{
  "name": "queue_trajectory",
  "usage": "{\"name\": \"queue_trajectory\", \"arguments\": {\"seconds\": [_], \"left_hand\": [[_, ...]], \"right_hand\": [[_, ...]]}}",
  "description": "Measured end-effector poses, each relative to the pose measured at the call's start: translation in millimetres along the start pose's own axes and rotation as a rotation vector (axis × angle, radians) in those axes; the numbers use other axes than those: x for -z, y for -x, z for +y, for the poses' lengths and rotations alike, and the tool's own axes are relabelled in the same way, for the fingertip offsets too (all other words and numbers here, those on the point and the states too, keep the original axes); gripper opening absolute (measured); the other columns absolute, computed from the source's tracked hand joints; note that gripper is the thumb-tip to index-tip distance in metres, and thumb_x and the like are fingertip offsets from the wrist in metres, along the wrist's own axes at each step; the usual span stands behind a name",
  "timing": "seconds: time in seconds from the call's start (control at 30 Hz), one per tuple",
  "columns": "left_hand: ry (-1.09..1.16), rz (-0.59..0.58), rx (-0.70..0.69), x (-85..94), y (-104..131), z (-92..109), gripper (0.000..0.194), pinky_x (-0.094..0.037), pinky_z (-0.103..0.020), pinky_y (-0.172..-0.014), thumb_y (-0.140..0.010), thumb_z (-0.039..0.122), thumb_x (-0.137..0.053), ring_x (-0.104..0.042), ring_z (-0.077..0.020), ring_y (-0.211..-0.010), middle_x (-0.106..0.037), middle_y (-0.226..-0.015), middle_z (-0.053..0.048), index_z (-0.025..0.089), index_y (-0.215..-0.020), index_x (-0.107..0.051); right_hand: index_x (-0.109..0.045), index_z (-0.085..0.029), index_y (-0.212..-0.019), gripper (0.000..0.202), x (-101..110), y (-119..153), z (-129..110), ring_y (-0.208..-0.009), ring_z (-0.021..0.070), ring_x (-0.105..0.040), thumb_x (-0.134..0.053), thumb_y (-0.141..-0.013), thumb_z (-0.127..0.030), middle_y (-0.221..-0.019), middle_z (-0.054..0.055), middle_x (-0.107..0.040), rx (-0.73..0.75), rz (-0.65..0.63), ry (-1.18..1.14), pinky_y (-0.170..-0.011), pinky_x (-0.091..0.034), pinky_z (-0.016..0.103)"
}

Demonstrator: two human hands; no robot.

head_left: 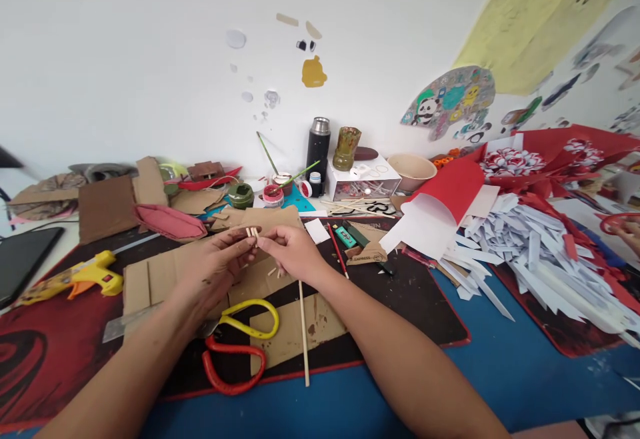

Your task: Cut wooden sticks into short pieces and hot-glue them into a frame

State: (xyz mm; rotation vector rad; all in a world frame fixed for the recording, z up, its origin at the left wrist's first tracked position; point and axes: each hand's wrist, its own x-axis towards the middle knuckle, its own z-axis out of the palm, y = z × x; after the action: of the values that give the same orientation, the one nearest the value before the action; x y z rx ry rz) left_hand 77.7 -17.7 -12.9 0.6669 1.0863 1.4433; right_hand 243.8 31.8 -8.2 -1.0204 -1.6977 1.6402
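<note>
Several short wooden sticks [253, 232] are pinched upright between the fingertips of both hands, above brown cardboard. My left hand [223, 259] grips them from the left, and my right hand [287, 252] from the right, fingertips nearly touching. A long pale wooden stick [304, 339] runs down from below my right hand over a cardboard piece [320, 326] with dark stains. Scissors with one yellow handle and one red handle [235, 366] lie below my left hand. Small stick pieces [273, 272] rest on the cardboard between the hands.
A yellow glue gun [95, 276] lies at left. Paint jars [241, 195], a black flask [319, 149] and a white box [363, 179] stand behind. A red pencil [338, 250] and cut white paper strips [530, 246] lie rightward. Another person's hand [629, 234] shows at the right edge.
</note>
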Motion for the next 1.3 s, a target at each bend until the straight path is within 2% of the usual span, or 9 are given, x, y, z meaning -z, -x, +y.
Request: {"name": "queue_trajectory", "arguments": {"seconds": [0.27,0.4,0.53,0.7,0.83,0.97,1.13,1.3], "left_hand": [[-0.042,-0.062,0.069,7.7,2.9,4.2,0.032,-0.053,-0.02,-0.057,-0.063,0.025,-0.101,-0.064,-0.0106,-0.062,-0.076,-0.077,-0.005,0.013,-0.086,-0.083],[-0.025,-0.06,0.083,12.5,0.0,4.9,0.025,-0.054,-0.02,-0.055,-0.067,0.021,-0.096,-0.065,-0.0114,-0.061,-0.075,-0.076,-0.005,0.014,-0.086,-0.082],[0.017,-0.057,0.098,17.7,-2.2,8.6,0.021,-0.057,-0.019,-0.058,-0.069,0.016,-0.094,-0.066,-0.0102,-0.063,-0.078,-0.083,-0.005,0.015,-0.087,-0.081],[0.042,-0.081,0.147,23.2,-1.9,12.4,0.019,-0.056,-0.019,-0.059,-0.07,0.016,-0.094,-0.066,-0.0113,-0.064,-0.077,-0.079,-0.006,0.015,-0.085,-0.082],[-0.013,-0.171,0.188,24.5,-0.8,10.9,0.023,-0.057,-0.022,-0.061,-0.069,0.021,-0.097,-0.068,-0.0142,-0.068,-0.079,-0.085,-0.008,0.017,-0.087,-0.084],[-0.057,-0.225,0.212,27.4,-2.0,7.7,0.028,-0.059,-0.024,-0.068,-0.069,0.028,-0.099,-0.071,-0.0161,-0.072,-0.081,-0.09,-0.012,0.017,-0.09,-0.084],[-0.06,-0.246,0.26,31.6,-1.9,10.3,0.029,-0.057,-0.021,-0.064,-0.069,0.026,-0.1,-0.071,-0.0153,-0.072,-0.082,-0.096,-0.013,0.015,-0.092,-0.085],[-0.032,-0.324,0.278,35.3,-3.4,14.1,0.023,-0.051,-0.015,-0.054,-0.072,0.023,-0.098,-0.062,-0.0089,-0.06,-0.077,-0.079,-0.008,0.012,-0.088,-0.085]], "right_hand": [[-0.065,-0.019,-0.089,0.018,-1.2,3.3,0.2,-0.039,0.0078,-0.047,-0.07,-0.104,-0.028,-0.055,-0.009,-0.055,-0.004,-0.052,-0.019,-0.043,-0.036,0.02],[-0.067,-0.019,-0.094,0.02,0.3,3.3,1.3,-0.04,0.0081,-0.047,-0.07,-0.103,-0.037,-0.055,-0.009,-0.055,0.01,-0.086,-0.04,-0.044,-0.037,0.021],[-0.069,-0.02,-0.109,0.029,3.8,3.5,2.1,-0.042,0.0093,-0.048,-0.074,-0.1,-0.047,-0.059,-0.009,-0.057,0.035,-0.084,-0.015,-0.045,-0.038,0.022],[-0.07,-0.024,-0.134,0.053,6.3,5.8,4.0,-0.055,0.0127,-0.051,-0.082,-0.092,-0.053,-0.064,-0.009,-0.053,0.217,-0.035,0.148,-0.055,-0.038,0.025],[-0.067,-0.025,-0.148,0.062,4.2,9.0,3.0,-0.066,0.014,-0.053,-0.084,-0.092,-0.047,-0.073,-0.007,-0.056,0.284,-0.055,0.326,-0.067,-0.04,0.028],[-0.068,-0.024,-0.147,0.056,2.5,10.8,2.3,-0.068,0.0149,-0.056,-0.08,-0.096,-0.045,-0.076,-0.006,-0.06,0.316,-0.059,0.475,-0.067,-0.039,0.029],[-0.069,-0.026,-0.146,0.054,3.9,12.4,-1.3,-0.069,0.0155,-0.058,-0.08,-0.097,-0.047,-0.077,-0.005,-0.063,0.318,-0.08,0.54,-0.066,-0.037,0.028],[-0.067,-0.025,-0.15,0.055,4.8,14.0,-4.8,-0.071,0.0158,-0.058,-0.078,-0.099,-0.044,-0.079,-0.004,-0.065,0.322,-0.112,0.627,-0.067,-0.034,0.028]]}}
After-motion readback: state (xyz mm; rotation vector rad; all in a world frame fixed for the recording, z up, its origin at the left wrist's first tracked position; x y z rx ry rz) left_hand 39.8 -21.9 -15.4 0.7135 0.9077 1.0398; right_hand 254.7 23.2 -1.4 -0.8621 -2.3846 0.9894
